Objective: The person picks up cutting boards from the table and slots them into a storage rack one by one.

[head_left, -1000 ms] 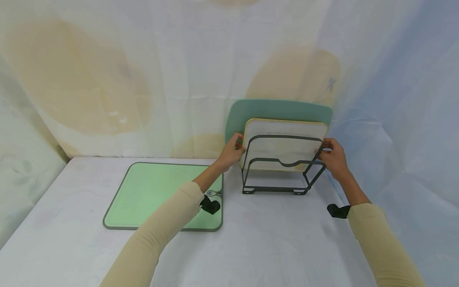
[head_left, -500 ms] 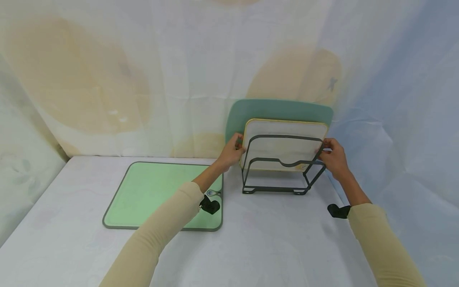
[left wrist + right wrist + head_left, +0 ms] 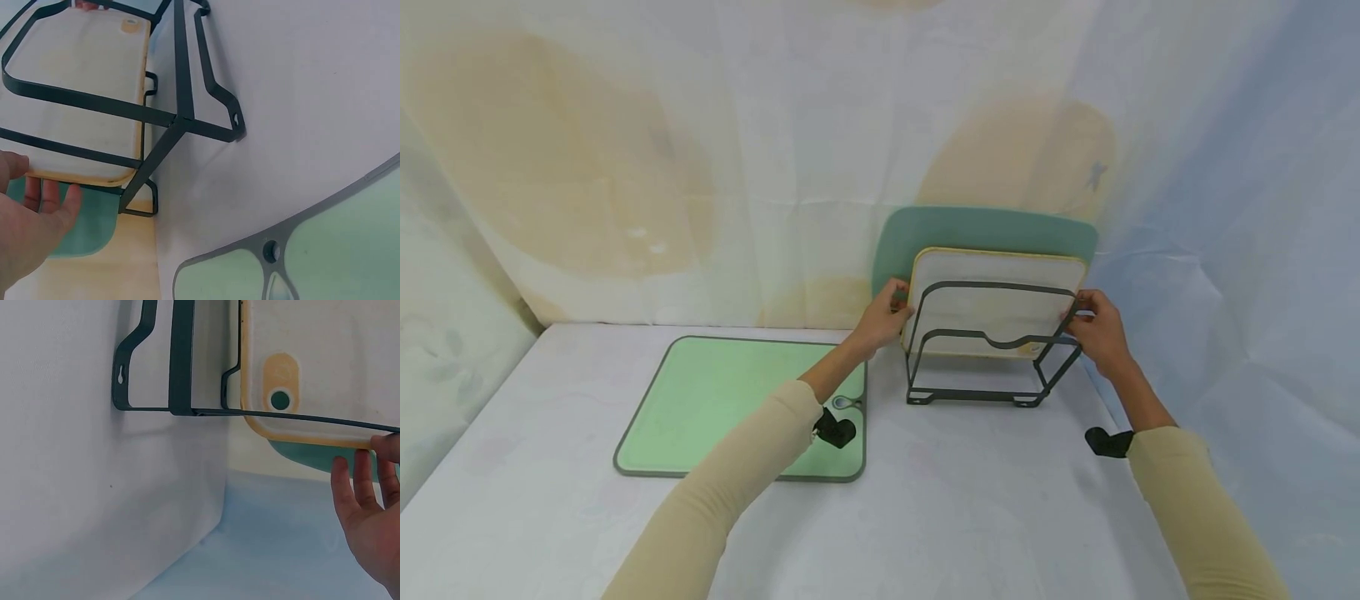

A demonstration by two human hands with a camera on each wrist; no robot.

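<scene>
My left hand holds the left edge of the white board, fingers lightly curled round it; my right hand grips its right edge. Board stands upright in the black wire rack, far right on the table, just before the teal board.

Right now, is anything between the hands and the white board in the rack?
Nothing visible. The left hand is at the left edge of the white board and the right hand at its right edge. The rack wires cross only the board's front face, and the teal board stands behind it.
</scene>
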